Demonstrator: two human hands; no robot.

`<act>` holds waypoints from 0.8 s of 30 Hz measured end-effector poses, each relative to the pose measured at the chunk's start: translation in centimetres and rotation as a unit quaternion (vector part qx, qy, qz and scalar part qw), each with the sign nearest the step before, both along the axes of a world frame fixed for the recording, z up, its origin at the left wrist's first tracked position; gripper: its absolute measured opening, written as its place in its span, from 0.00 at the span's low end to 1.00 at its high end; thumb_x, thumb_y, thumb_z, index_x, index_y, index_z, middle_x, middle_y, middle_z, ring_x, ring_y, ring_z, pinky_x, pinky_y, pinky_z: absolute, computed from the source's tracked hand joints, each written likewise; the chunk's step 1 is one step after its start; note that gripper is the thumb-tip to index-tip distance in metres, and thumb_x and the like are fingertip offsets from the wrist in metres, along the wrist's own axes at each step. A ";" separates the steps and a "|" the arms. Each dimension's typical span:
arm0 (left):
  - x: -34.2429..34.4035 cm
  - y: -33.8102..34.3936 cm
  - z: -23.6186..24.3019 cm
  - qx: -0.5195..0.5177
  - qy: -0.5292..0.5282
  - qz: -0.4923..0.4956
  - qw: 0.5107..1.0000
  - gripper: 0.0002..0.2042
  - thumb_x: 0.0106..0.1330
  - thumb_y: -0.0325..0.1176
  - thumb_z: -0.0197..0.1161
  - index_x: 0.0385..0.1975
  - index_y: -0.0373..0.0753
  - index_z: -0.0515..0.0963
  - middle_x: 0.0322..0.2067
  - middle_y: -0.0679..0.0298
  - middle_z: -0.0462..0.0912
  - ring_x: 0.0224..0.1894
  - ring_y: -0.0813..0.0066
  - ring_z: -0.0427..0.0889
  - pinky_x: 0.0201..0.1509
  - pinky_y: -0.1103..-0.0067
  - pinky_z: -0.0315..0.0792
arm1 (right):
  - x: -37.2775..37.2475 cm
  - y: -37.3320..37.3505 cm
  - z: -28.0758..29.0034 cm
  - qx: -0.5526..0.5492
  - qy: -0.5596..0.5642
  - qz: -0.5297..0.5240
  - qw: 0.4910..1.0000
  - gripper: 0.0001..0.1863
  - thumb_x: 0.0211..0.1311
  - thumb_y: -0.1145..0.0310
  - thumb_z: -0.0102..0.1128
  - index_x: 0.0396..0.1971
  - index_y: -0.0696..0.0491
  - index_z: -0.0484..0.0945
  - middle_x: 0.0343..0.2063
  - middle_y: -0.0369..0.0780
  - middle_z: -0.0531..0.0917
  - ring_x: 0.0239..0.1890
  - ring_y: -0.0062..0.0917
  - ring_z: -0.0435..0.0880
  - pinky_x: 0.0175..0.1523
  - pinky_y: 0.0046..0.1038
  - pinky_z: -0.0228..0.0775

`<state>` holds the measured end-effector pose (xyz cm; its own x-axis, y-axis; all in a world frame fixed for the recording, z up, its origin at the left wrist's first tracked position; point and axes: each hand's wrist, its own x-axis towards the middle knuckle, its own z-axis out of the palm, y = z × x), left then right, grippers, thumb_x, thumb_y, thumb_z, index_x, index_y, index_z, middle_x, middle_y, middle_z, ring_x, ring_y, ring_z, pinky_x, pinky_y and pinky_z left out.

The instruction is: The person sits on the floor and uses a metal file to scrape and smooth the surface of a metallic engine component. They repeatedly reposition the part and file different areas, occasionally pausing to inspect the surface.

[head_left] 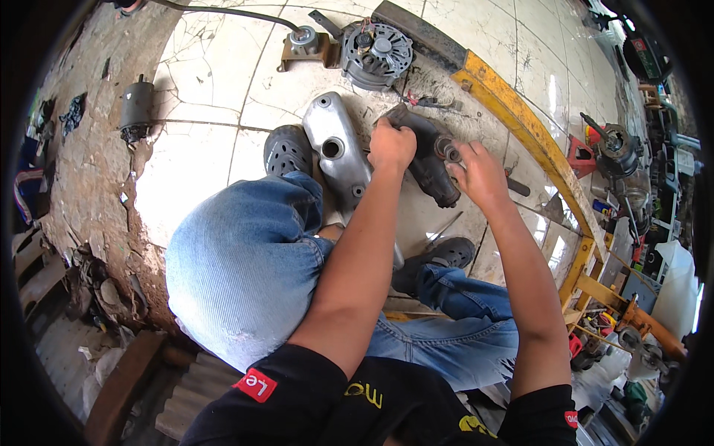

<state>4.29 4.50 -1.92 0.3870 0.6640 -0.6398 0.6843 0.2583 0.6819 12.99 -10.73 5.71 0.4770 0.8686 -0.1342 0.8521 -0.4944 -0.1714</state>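
Observation:
A dark, elongated engine cover [425, 139] lies tilted on the tiles in front of me. My left hand [392, 145] is closed at its upper left edge; the fingertips are partly hidden. At the round neck on the cover's right side, my right hand [480, 175] pinches a small ring-shaped cap [447, 148]. Whether the cap is seated on the neck or apart from it, I cannot tell. Left of the dark cover rests a silver valve cover [327, 123] with a round hole, partly hidden behind my left forearm.
An alternator [378, 53] and a bracketed metal part with a hose [304, 43] sit at the far side. A yellow metal frame [520, 111] curves along the right. A cylindrical motor [137, 108] stands at left. Cluttered tools and parts [632, 327] fill the right edge.

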 end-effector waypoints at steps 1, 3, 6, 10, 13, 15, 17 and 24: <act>0.0 0.0 0.0 -0.007 0.001 -0.001 1.000 0.17 0.60 0.38 0.54 0.48 0.38 0.74 0.47 0.52 0.80 0.52 0.53 0.78 0.57 0.61 0.67 | 0.0 0.0 -0.2 -0.009 -0.003 -0.014 1.000 0.17 0.54 0.65 0.64 0.43 0.53 0.75 0.36 0.44 0.78 0.39 0.42 0.79 0.42 0.40 0.71; 0.1 0.0 0.0 -0.018 0.004 -0.004 1.000 0.17 0.60 0.38 0.54 0.48 0.39 0.74 0.47 0.52 0.80 0.52 0.53 0.78 0.57 0.61 0.67 | -0.1 0.1 -0.8 -0.026 -0.011 -0.042 0.999 0.16 0.55 0.64 0.65 0.40 0.54 0.73 0.35 0.45 0.78 0.37 0.44 0.79 0.40 0.42 0.72; 0.2 -0.2 0.1 -0.015 -0.005 -0.005 1.000 0.17 0.60 0.38 0.54 0.48 0.40 0.73 0.48 0.53 0.80 0.53 0.54 0.77 0.57 0.61 0.67 | -0.5 0.7 -0.9 -0.085 -0.003 -0.092 0.992 0.15 0.56 0.64 0.64 0.39 0.53 0.72 0.34 0.45 0.78 0.37 0.44 0.80 0.39 0.43 0.72; 0.1 -0.1 -0.7 -0.024 0.000 -0.006 1.000 0.18 0.60 0.39 0.54 0.49 0.41 0.73 0.48 0.54 0.80 0.53 0.55 0.77 0.58 0.61 0.66 | -0.8 0.2 -0.5 -0.008 -0.008 -0.019 1.000 0.13 0.55 0.69 0.62 0.40 0.50 0.73 0.34 0.43 0.76 0.38 0.42 0.79 0.42 0.40 0.71; 0.1 -0.1 -1.3 -0.026 0.004 -0.013 1.000 0.18 0.60 0.39 0.54 0.49 0.42 0.73 0.47 0.55 0.80 0.53 0.56 0.77 0.58 0.61 0.66 | 0.2 -0.4 0.0 -0.017 -0.019 0.052 0.998 0.14 0.54 0.72 0.61 0.41 0.48 0.73 0.34 0.42 0.75 0.40 0.40 0.79 0.44 0.38 0.71; 0.0 -0.1 -1.3 -0.028 -0.003 -0.013 1.000 0.18 0.60 0.39 0.53 0.50 0.42 0.73 0.47 0.55 0.80 0.53 0.56 0.77 0.58 0.61 0.65 | 0.9 -0.1 0.2 -0.047 -0.022 0.082 0.995 0.14 0.53 0.72 0.61 0.41 0.47 0.74 0.34 0.41 0.74 0.41 0.39 0.78 0.46 0.36 0.70; 0.1 -0.2 -0.9 -0.023 -0.006 -0.022 0.999 0.18 0.60 0.39 0.53 0.49 0.41 0.73 0.47 0.55 0.81 0.53 0.56 0.77 0.59 0.61 0.65 | 1.6 0.1 0.8 -0.056 -0.012 0.109 0.992 0.12 0.54 0.68 0.62 0.39 0.50 0.73 0.33 0.42 0.76 0.39 0.39 0.79 0.45 0.38 0.71; 0.4 -0.1 -1.2 -0.023 -0.015 -0.023 0.999 0.18 0.60 0.39 0.53 0.50 0.41 0.74 0.47 0.54 0.81 0.53 0.55 0.77 0.59 0.61 0.65 | 1.1 1.0 -0.5 -0.069 -0.053 0.008 0.996 0.23 0.54 0.50 0.65 0.27 0.57 0.71 0.21 0.48 0.81 0.27 0.44 0.82 0.31 0.42 0.74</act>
